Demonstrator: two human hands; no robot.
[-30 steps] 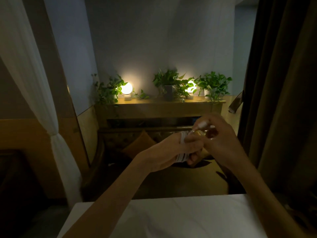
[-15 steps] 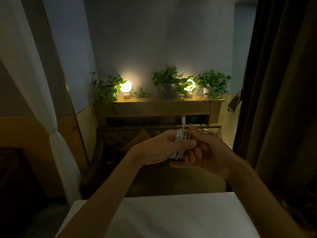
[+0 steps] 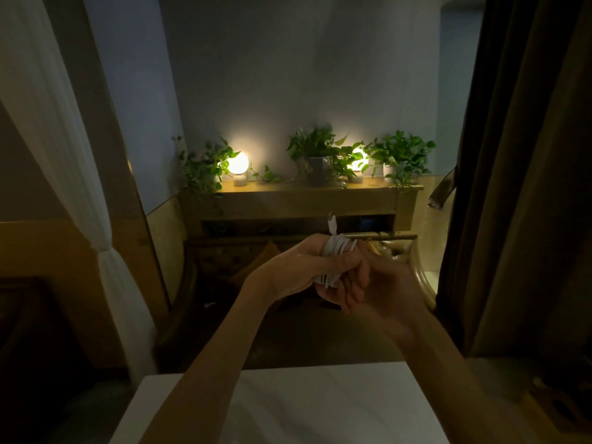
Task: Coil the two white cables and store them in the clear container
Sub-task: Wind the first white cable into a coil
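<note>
A white cable [image 3: 334, 249] is wound in several loops around the fingers of my left hand [image 3: 298, 270], held up in front of me above the table. Its plug end sticks straight up out of the coil. My right hand [image 3: 381, 288] is pressed against the coil from the right, its fingers cupped under and beside the loops. The lower loops show between the two hands. No clear container and no second cable are in view.
A white table [image 3: 320, 408] lies below my arms at the bottom. Beyond it stand a dark sofa with a cushion [image 3: 256, 264] and a wooden shelf [image 3: 301, 195] with plants and two glowing lamps. A white curtain [image 3: 64, 155] hangs left, a dark curtain [image 3: 528, 155] right.
My right hand brought the cable's loose end down from above the coil and now rests against the loops. The plug now stands upright on top of the coil.
</note>
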